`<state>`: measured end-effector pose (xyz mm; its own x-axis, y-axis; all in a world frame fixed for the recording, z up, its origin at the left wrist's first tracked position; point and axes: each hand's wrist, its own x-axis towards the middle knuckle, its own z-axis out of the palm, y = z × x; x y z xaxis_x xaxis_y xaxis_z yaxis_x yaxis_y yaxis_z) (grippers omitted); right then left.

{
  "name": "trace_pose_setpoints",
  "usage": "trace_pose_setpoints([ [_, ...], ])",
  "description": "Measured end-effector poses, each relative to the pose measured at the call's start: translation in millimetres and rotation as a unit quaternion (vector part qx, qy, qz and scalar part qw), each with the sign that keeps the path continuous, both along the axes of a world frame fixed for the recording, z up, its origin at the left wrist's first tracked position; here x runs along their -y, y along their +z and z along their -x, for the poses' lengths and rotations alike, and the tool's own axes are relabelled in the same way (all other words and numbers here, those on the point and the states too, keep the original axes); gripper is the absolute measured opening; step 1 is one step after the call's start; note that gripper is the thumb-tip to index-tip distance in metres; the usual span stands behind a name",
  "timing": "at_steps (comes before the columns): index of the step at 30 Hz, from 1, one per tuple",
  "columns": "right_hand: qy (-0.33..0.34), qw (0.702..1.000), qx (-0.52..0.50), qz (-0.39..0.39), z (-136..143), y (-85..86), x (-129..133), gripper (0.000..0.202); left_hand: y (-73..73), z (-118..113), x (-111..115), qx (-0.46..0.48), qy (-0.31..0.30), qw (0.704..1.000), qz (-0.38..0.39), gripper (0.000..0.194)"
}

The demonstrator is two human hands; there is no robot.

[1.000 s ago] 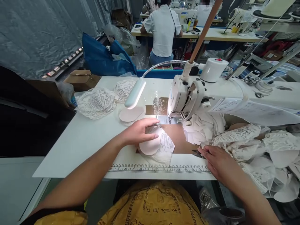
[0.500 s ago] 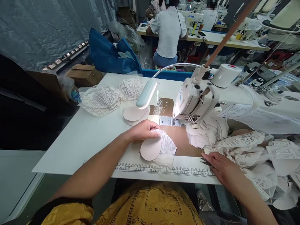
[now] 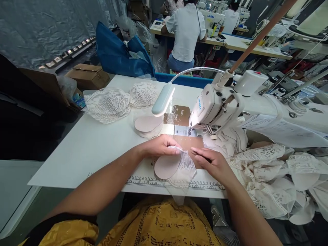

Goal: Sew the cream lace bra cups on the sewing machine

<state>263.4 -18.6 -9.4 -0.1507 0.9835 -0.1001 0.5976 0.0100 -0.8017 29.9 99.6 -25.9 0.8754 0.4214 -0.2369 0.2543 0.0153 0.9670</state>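
Observation:
My left hand (image 3: 162,145) pinches the top edge of a bra cup piece, a smooth pale pad (image 3: 167,166) joined to white lace (image 3: 186,169). The piece lies at the table's front edge, over the printed ruler, with some sheer fabric hanging below. My right hand (image 3: 211,162) is closed around small dark thread snips (image 3: 196,152), largely hidden by the fingers. Their tip points at the lace and is close to my left fingertips; whether it touches, I cannot tell. Just beyond both hands stands the sewing machine (image 3: 217,102), its needle area (image 3: 191,131) lit.
Pale pads (image 3: 148,123) lie stacked left of the needle plate. Behind them are lace cups (image 3: 107,104). A lamp (image 3: 163,99) hangs over the table (image 3: 77,153). Lace pieces (image 3: 276,177) heap at the right. A co-worker (image 3: 186,34) sits at another table ahead.
My right hand has moved left with the snips, from the table's front right to the lace. My left hand and the cup piece have shifted slightly right and down.

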Motion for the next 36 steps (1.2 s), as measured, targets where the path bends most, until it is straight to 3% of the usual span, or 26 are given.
trace_pose_setpoints([
  [6,0.008,0.992,-0.112,0.062,11.3,-8.9,-23.3,0.04,-1.4,-2.8,3.4,0.029,0.002,0.999,0.036,0.032],
  [16,0.03,0.992,-0.12,0.036,26.8,-15.3,-28.1,0.02,-3.9,-4.8,2.9,0.029,0.005,0.998,0.058,0.038],
  [22,-0.023,0.987,-0.156,0.024,27.9,-26.9,-27.6,0.022,-3.0,-6.3,5.4,0.014,0.008,0.999,0.038,0.036],
  [25,-0.042,0.976,-0.209,0.052,30.0,-31.1,-29.3,0.039,-1.3,-8.3,4.9,0.017,0.016,1.0,0.016,0.03],
  [27,-0.014,0.981,-0.178,0.071,31.2,-30.1,-30.8,0.046,1.8,-6.5,1.7,0.019,-0.012,1.0,-0.013,0.026],
  [31,-0.006,0.994,-0.083,0.067,26.2,-22.7,-30.6,0.017,11.9,8.7,-9.0,-0.065,-0.074,0.992,-0.076,0.029],
  [36,0.058,0.989,-0.122,0.056,15.4,-17.5,-25.6,0.014,18.5,23.3,-13.3,-0.092,0.006,0.99,-0.104,0.035],
])
